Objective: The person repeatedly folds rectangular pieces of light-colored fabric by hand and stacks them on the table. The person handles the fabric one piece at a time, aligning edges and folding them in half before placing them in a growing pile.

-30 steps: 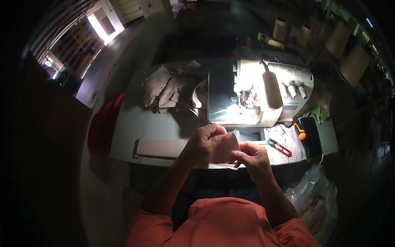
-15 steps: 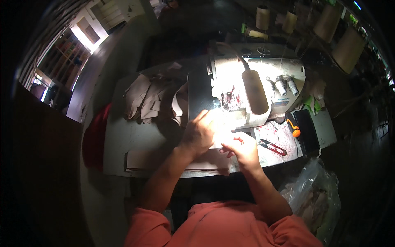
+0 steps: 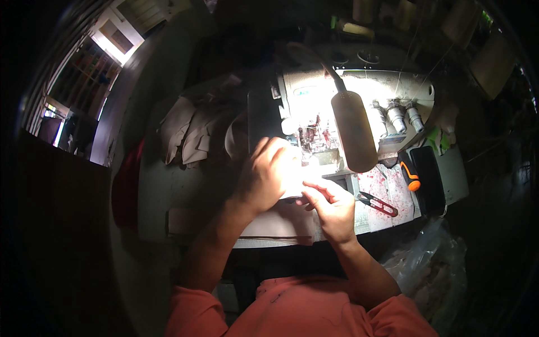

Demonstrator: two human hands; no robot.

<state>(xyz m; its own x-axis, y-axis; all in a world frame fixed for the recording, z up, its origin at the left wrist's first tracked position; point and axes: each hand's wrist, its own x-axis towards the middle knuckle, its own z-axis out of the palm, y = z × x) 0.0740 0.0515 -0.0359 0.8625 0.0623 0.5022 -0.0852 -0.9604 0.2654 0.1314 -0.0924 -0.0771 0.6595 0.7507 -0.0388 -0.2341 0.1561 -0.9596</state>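
Note:
Under the glare of a lamp head [image 3: 353, 132], my left hand [image 3: 270, 174] bends its fingers over a pale piece of fabric [image 3: 292, 192] just in front of the sewing machine [image 3: 412, 90]. Its fingertips are partly washed out by the light. My right hand [image 3: 332, 210] pinches the near edge of the same fabric between thumb and fingers, close beside the left. Glare hides most of the fabric and its exact outline. Behind the hands, the machine's needle area [image 3: 315, 135] lies exposed. A stack of flat beige fabric pieces [image 3: 252, 224] rests along the table's front edge.
Red-handled thread snips [image 3: 379, 204], an orange-handled tool [image 3: 413, 183] and a black phone [image 3: 428, 180] lie right of my hands. Loose beige fabric pieces [image 3: 193, 132] are heaped at the left. A clear plastic bag [image 3: 432, 264] hangs beyond the table's right front corner.
My left hand has shifted slightly left and its fingers are raised a little more. My right hand stays pinched on the fabric. The view has tilted slightly, moving the machine rightward in the picture.

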